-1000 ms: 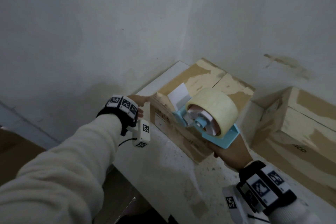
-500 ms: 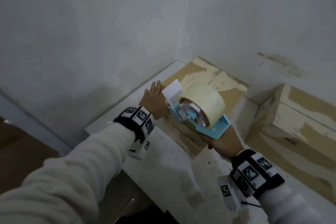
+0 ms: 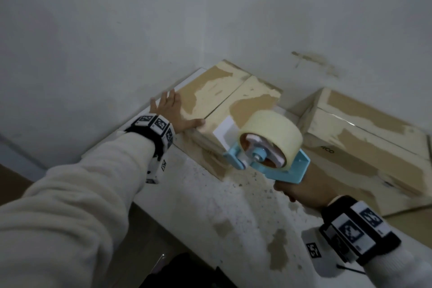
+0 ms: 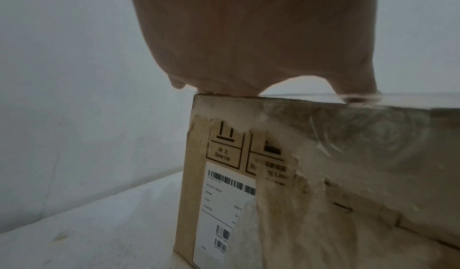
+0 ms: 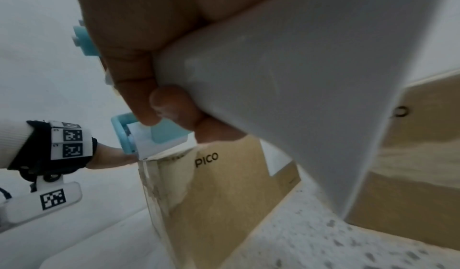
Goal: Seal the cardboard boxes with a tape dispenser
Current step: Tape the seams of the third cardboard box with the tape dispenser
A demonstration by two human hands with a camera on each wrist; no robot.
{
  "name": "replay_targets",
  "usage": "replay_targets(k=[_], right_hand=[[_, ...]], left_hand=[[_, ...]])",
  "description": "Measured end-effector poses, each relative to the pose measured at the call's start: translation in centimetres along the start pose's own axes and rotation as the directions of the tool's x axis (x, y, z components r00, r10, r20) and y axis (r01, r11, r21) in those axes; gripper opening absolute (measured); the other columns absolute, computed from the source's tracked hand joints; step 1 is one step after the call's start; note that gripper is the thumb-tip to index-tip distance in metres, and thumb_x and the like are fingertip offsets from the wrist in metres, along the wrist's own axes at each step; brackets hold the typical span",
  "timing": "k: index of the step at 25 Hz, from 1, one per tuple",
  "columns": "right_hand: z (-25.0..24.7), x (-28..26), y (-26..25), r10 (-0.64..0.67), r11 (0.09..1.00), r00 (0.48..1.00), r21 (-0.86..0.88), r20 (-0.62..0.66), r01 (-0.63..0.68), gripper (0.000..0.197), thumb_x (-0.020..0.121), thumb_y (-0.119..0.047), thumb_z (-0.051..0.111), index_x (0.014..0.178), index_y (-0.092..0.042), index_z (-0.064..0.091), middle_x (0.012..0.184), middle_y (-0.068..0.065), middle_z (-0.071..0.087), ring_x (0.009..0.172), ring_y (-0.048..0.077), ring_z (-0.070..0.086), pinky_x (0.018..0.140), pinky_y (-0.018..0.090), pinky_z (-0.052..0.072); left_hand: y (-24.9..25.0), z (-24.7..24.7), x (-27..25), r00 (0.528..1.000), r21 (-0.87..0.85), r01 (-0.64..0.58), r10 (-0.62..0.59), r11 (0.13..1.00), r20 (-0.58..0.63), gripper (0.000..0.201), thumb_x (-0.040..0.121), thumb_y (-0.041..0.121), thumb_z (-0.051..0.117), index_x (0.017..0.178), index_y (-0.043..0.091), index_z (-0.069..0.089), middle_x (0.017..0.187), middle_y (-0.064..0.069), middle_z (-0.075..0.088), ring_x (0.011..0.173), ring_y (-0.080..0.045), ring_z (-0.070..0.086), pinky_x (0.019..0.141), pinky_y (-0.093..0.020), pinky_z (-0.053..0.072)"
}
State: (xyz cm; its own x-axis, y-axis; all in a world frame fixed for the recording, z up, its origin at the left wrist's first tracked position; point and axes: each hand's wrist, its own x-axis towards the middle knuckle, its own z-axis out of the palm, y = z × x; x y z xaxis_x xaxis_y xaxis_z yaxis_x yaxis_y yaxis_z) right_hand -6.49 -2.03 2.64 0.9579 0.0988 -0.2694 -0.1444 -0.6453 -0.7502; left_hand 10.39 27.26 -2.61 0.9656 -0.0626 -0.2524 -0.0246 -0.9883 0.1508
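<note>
A cardboard box [image 3: 224, 98] with torn, patchy paper sits in the table's far corner against the wall. My left hand [image 3: 173, 110] lies flat on its top near the left edge, fingers straight, thumb out along the near edge. My right hand [image 3: 301, 190] grips the white handle [image 5: 286, 88] of a light-blue tape dispenser [image 3: 280, 166] carrying a pale tape roll [image 3: 272, 133]. The dispenser's front meets the box's near top edge at the seam between the flaps. The left wrist view shows the palm [image 4: 248, 46] pressing on the box's labelled corner [image 4: 224, 174].
A second cardboard box [image 3: 364, 147] lies to the right on the same speckled white table [image 3: 210, 206]. Grey walls close in behind and to the left. The table's near-left edge drops off to a dark floor area.
My left hand has moved from the box's side up onto its top and now lies flat there. The dispenser has shifted right along the box's near edge.
</note>
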Motion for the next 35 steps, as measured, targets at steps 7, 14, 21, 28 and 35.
replay_targets(k=[7, 14, 21, 28, 35], right_hand=[[-0.1, -1.0, 3.1, -0.029, 0.999, 0.999, -0.028, -0.042, 0.028, 0.013, 0.074, 0.010, 0.062, 0.085, 0.012, 0.056, 0.059, 0.015, 0.053, 0.041, 0.012, 0.044, 0.044, 0.023, 0.040], [0.1, -0.5, 3.8, -0.003, 0.999, 1.000, -0.033, -0.020, 0.003, 0.010, 0.074, 0.008, 0.063, 0.082, 0.006, 0.057, 0.058, 0.006, 0.051, 0.039, 0.005, 0.044, 0.043, 0.020, 0.040], [-1.3, -2.4, 5.1, -0.040, 0.999, 0.999, -0.002, -0.029, 0.040, 0.016, 0.075, 0.011, 0.063, 0.085, 0.000, 0.056, 0.059, 0.006, 0.054, 0.041, 0.002, 0.049, 0.042, 0.014, 0.040], [-0.7, -2.2, 7.3, 0.021, 0.999, 1.000, -0.032, 0.001, -0.021, 0.010, 0.078, 0.004, 0.062, 0.077, -0.003, 0.055, 0.059, 0.009, 0.052, 0.038, 0.005, 0.044, 0.048, 0.024, 0.042], [1.8, -0.1, 8.9, 0.055, 0.997, 0.998, 0.057, -0.033, -0.053, 0.009, 0.075, 0.002, 0.062, 0.082, 0.005, 0.058, 0.061, 0.010, 0.055, 0.048, 0.020, 0.048, 0.055, 0.036, 0.045]], left_hand=[[1.6, -0.4, -1.2, 0.996, 0.075, 0.044, -0.038, 0.996, -0.076, 0.113, 0.073, 0.082, 0.035, 0.149, 0.007, -0.004, 0.159, -0.012, -0.009, 0.147, -0.028, -0.007, 0.114, -0.056, -0.006], [10.5, 3.3, -5.9, 0.968, 0.218, -0.249, 0.247, 0.944, 0.035, 0.104, 0.084, 0.054, 0.054, 0.147, 0.001, -0.010, 0.157, -0.017, -0.014, 0.146, -0.030, -0.011, 0.117, -0.050, 0.001], [10.5, 3.1, -6.0, 0.965, 0.157, -0.263, 0.257, 0.952, 0.057, 0.088, 0.091, 0.045, 0.044, 0.148, 0.002, -0.007, 0.158, -0.014, -0.013, 0.146, -0.027, -0.012, 0.118, -0.051, 0.001], [10.3, 3.7, -5.6, 0.963, 0.143, -0.268, 0.268, 0.953, 0.024, 0.095, 0.088, 0.056, 0.043, 0.148, 0.004, -0.008, 0.158, -0.012, -0.013, 0.146, -0.026, -0.012, 0.118, -0.049, -0.002], [9.8, 5.7, -7.4, 0.867, -0.094, -0.318, 0.248, 0.944, -0.432, 0.068, 0.069, 0.045, 0.061, 0.121, 0.004, 0.051, 0.130, -0.021, 0.049, 0.126, -0.038, 0.044, 0.108, -0.058, 0.025]])
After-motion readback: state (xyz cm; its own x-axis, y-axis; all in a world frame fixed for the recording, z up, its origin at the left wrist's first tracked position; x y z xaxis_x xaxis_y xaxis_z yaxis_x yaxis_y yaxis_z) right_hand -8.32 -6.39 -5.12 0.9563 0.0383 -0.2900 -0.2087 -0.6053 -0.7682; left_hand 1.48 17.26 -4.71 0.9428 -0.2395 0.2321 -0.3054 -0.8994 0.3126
